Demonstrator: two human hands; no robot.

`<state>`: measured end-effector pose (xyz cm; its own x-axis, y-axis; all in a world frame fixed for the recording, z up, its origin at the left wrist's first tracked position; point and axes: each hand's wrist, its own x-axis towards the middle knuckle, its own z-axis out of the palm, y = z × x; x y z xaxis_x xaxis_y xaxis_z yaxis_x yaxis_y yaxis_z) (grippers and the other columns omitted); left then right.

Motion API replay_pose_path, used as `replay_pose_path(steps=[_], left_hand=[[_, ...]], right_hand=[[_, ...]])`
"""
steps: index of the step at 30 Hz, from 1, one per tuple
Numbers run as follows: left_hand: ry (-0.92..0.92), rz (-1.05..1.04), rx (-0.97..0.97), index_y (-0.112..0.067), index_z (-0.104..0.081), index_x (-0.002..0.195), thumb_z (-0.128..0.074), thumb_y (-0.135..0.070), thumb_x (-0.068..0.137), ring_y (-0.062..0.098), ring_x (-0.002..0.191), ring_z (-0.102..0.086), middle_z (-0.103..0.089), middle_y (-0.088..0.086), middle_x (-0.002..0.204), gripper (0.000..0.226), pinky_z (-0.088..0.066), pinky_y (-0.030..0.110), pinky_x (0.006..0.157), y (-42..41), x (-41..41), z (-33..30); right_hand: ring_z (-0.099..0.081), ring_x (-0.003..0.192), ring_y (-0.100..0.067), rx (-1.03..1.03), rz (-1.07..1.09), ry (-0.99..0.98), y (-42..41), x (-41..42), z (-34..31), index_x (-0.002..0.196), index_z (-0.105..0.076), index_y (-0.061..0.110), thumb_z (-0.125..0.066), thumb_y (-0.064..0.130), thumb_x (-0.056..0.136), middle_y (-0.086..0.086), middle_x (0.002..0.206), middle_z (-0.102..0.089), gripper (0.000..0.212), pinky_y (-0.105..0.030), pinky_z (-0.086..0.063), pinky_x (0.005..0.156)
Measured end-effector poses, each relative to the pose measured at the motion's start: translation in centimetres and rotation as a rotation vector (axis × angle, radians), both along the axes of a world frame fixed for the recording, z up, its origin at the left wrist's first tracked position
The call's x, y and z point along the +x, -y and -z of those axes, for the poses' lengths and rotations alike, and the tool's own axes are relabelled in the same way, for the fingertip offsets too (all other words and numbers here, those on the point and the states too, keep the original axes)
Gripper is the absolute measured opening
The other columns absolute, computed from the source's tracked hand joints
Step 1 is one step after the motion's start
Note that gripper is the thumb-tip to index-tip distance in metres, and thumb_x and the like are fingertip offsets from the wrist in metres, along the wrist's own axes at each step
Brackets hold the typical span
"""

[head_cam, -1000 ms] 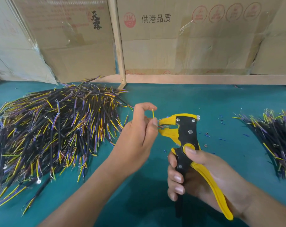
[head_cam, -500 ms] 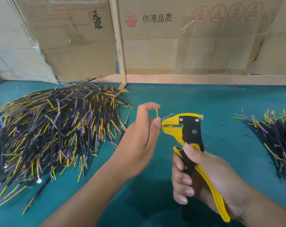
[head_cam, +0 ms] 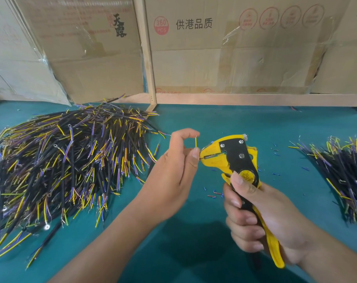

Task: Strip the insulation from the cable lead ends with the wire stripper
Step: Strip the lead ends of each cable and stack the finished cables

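Lead point(head_cam: 196, 142) between left grip point(head_cam: 174, 166) and stripper point(head_cam: 230, 158)

Left hand point(head_cam: 173, 170) is up over the middle of the worktop, forearm coming in from the near edge, thumb and curled index finger pinching together. Right hand point(head_cam: 261, 217) sits just beside it toward the right, fingers wrapped tight in a fist-like grip, thumb pressed forward on top, wrist angled toward the near right corner.
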<state>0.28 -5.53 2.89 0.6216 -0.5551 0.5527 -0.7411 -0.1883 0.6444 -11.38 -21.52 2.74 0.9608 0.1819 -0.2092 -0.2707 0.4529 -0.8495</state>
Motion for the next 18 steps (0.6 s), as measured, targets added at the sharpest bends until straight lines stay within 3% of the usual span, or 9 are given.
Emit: replay_pose_path(steps=[6, 12, 18], left_hand=[[-0.027, 0.001, -0.014, -0.033, -0.035, 0.122, -0.031, -0.045, 0.102, 0.022, 0.056, -0.036, -0.039, 0.004, 0.065, 0.024, -0.034, 0.044, 0.056, -0.12, 0.27, -0.10], [-0.139, 0.031, -0.090, -0.037, -0.039, 0.119, -0.035, -0.047, 0.098, 0.024, 0.057, -0.032, -0.033, -0.006, 0.060, 0.024, -0.031, 0.046, 0.056, 0.08, 0.23, -0.23], [-0.221, 0.074, -0.138, -0.038, -0.043, 0.114, -0.041, -0.045, 0.092, 0.013, 0.053, -0.027, -0.030, -0.012, 0.055, 0.023, -0.025, 0.023, 0.050, -0.15, 0.31, -0.46]], right_hand=[[-0.027, 0.036, -0.011, 0.004, -0.018, -0.002, 0.23, 0.03, -0.05, 0.068, -0.050, 0.012, -0.076, 0.054, 0.077, -0.001, 0.053, -0.029, 0.050, -0.019, -0.032, 0.041], [-0.027, 0.037, -0.011, 0.005, -0.048, 0.001, 0.35, -0.05, -0.24, 0.069, -0.051, 0.013, -0.085, 0.058, 0.069, -0.001, 0.053, -0.030, 0.057, -0.019, -0.032, 0.041], [-0.025, 0.038, -0.012, -0.063, -0.016, -0.007, 0.37, -0.09, -0.50, 0.067, -0.050, 0.012, -0.073, 0.055, 0.076, -0.001, 0.053, -0.029, 0.049, -0.019, -0.031, 0.042]])
